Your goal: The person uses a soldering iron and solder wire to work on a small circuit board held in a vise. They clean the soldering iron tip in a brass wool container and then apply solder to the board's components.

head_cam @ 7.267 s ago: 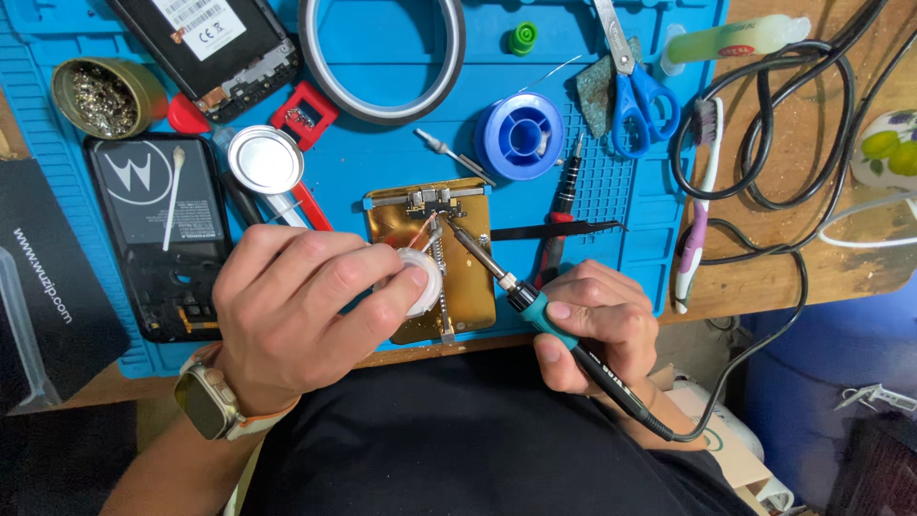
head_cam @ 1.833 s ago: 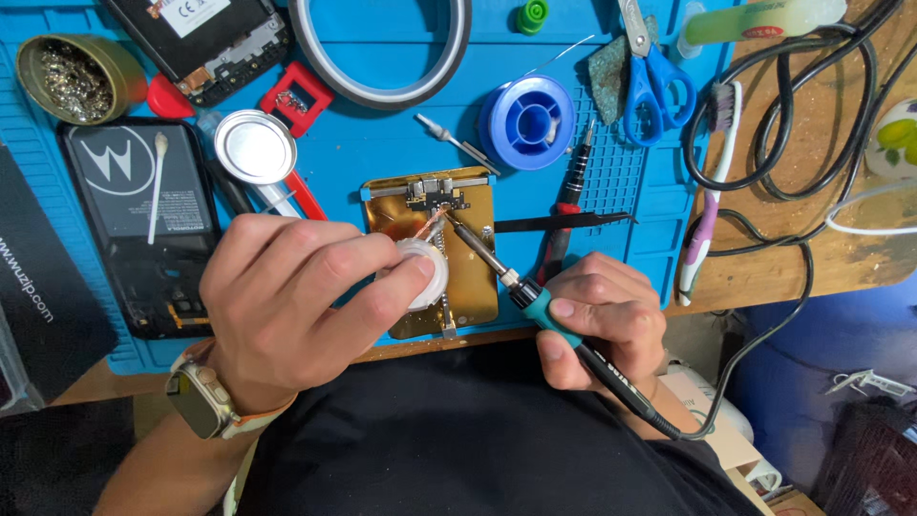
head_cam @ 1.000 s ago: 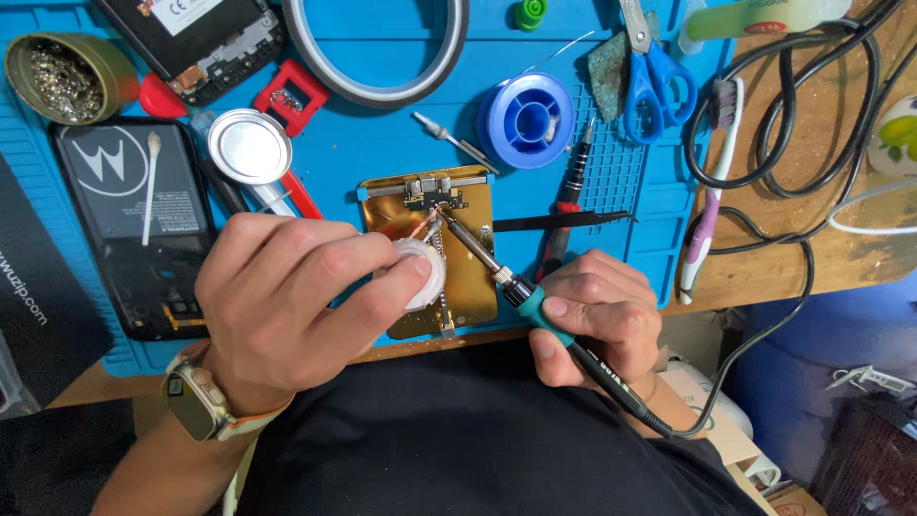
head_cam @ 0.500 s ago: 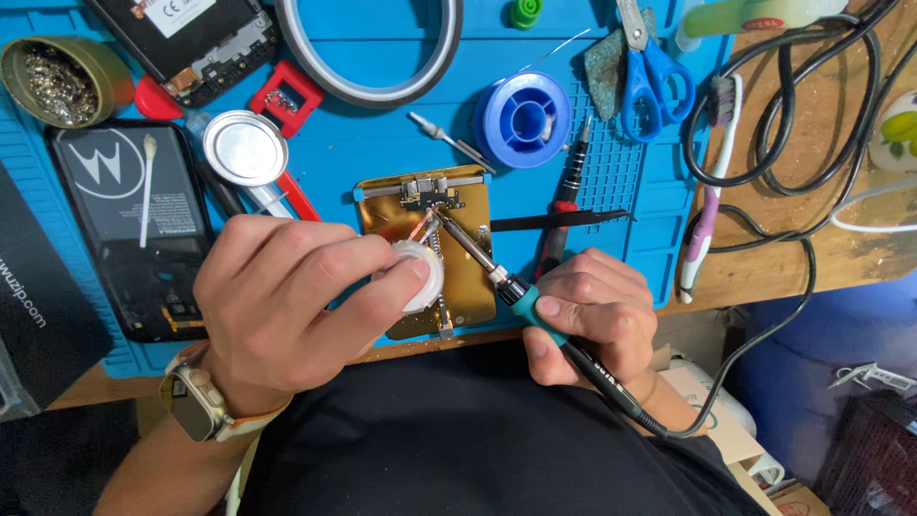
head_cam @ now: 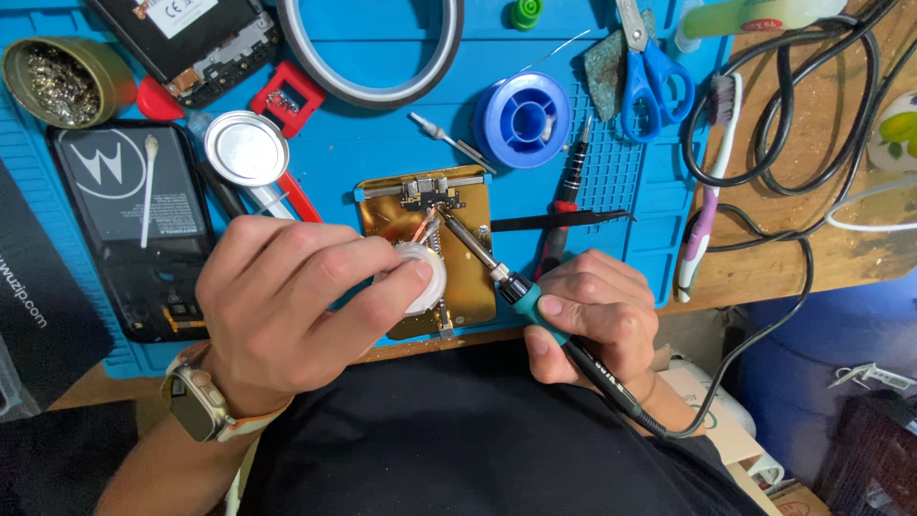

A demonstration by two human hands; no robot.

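From the head view, my right hand (head_cam: 597, 315) is clenched around the teal grip of the soldering iron (head_cam: 497, 272), which slants up and away from my knuckles so that its tip lands on the small circuit board (head_cam: 432, 196) clamped at the far end of the gold holder plate (head_cam: 468, 258). That board lies beyond and to the left of my right hand, well past the fingertips. My left hand (head_cam: 287, 306) is closed on a small white spool of braid (head_cam: 425, 277), pinched between thumb and fingers, and a coppery strand runs from it up to the board, meeting the iron's tip. The plate sits between my two hands on the blue mat (head_cam: 382, 143). Beyond my right hand lie a blue solder reel (head_cam: 523, 119) and blue scissors (head_cam: 650, 76); beyond my left, a round metal lid (head_cam: 246, 148) and a black phone back (head_cam: 134, 229).
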